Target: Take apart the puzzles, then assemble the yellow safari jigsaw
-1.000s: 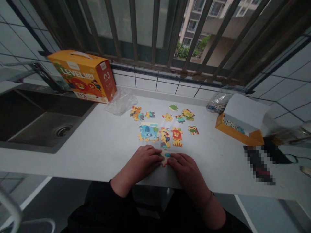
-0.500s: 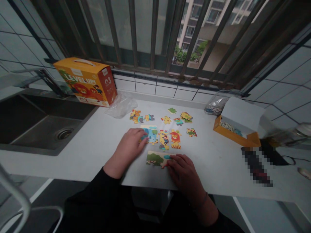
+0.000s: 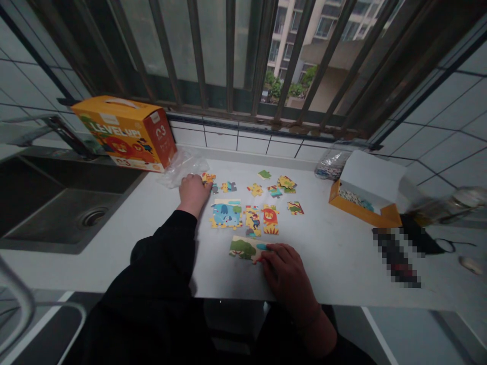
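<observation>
And there went the left hand (image 3: pixel 193 193), stretched out to the far loose jigsaw pieces (image 3: pixel 207 178) on the white counter (image 3: pixel 342 274), right beside a plastic bag (image 3: pixel 184 170)! The fingers lay over the nearest piece, but whether they had closed on it I couldn't tell from here. The right hand (image 3: pixel 283 268) stayed low, its fingertips (image 3: pixel 263 257) touching the end of the tree panel (image 3: pixel 242 249), open and pinning rather than gripping. Above that panel sat the elephant panel (image 3: pixel 226 214) and the lion panel (image 3: pixel 270 219), with more pieces scattered beyond. The orange box (image 3: pixel 125 133) stood at the back and an open carton (image 3: pixel 365 203) off to the right. This looked like the fetching step, and the next move seemed to call for a clean fingertip pinch on that loose piece.
</observation>
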Demonstrator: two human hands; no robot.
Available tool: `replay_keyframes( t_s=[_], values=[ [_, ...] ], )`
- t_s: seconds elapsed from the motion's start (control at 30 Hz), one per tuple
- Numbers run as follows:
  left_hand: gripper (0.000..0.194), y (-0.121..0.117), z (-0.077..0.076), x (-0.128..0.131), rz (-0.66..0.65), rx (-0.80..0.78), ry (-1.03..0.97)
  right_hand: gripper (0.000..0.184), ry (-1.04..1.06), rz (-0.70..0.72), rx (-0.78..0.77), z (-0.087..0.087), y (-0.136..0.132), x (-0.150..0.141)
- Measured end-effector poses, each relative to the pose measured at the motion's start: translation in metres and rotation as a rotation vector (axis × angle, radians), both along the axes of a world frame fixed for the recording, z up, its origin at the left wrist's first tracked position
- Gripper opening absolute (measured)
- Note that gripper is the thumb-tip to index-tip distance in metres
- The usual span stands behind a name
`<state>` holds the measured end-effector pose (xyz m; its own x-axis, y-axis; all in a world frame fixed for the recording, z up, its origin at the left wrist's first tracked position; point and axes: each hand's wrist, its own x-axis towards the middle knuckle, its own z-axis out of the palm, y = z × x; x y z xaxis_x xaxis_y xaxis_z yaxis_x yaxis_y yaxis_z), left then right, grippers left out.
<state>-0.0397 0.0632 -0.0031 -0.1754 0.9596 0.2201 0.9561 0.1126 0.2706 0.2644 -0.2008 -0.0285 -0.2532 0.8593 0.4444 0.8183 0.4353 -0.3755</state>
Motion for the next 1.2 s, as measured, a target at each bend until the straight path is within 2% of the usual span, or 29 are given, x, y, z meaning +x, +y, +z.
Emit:
replay_keyframes(
  t_s=[0.17, 0.27, 0.47, 0.53, 0.67, 0.77, 0.83, 0.93, 1.0, 1.1, 1.2],
  values=[
    [0.039, 0.005, -0.005, -0.016, -0.102, 0.006, -0.023, 0.017, 0.017, -0.050, 0.008, -0.001, 0.001, 0.000],
    [0.042, 0.003, -0.003, -0.028, -0.135, 0.060, -0.052, 0.018, 0.023, -0.068, 0.011, -0.002, 0.001, 0.000],
    [0.047, -0.022, 0.010, -0.040, -0.226, 0.227, -0.261, 0.019, 0.022, -0.070, 0.028, -0.002, 0.001, 0.000],
    [0.045, -0.040, 0.014, -0.035, -0.319, 0.238, -0.368, 0.022, 0.016, -0.093, 0.035, -0.003, 0.000, 0.000],
    [0.027, -0.095, 0.017, -0.002, -0.710, 0.144, -0.562, 0.045, 0.028, -0.107, 0.069, -0.005, -0.002, 0.002],
    [0.019, -0.139, 0.010, 0.033, -1.022, 0.034, -0.614, 0.055, 0.037, -0.066, 0.085, -0.008, -0.004, 0.004],
    [0.018, -0.160, 0.003, 0.052, -1.126, -0.034, -0.624, 0.052, 0.035, -0.026, 0.083, -0.010, -0.003, 0.006],
    [0.022, -0.174, -0.005, 0.066, -1.141, -0.086, -0.607, 0.037, 0.032, 0.048, 0.053, -0.010, -0.002, 0.007],
    [0.023, -0.175, -0.007, 0.067, -1.130, -0.099, -0.611, 0.036, 0.030, 0.080, 0.030, -0.009, -0.001, 0.007],
    [0.022, -0.173, -0.006, 0.065, -1.141, -0.103, -0.626, 0.041, 0.031, 0.085, 0.023, -0.006, -0.001, 0.006],
    [0.029, -0.168, 0.000, 0.060, -1.198, -0.127, -0.633, 0.036, 0.037, 0.072, 0.031, -0.006, -0.001, 0.005]
  ],
)
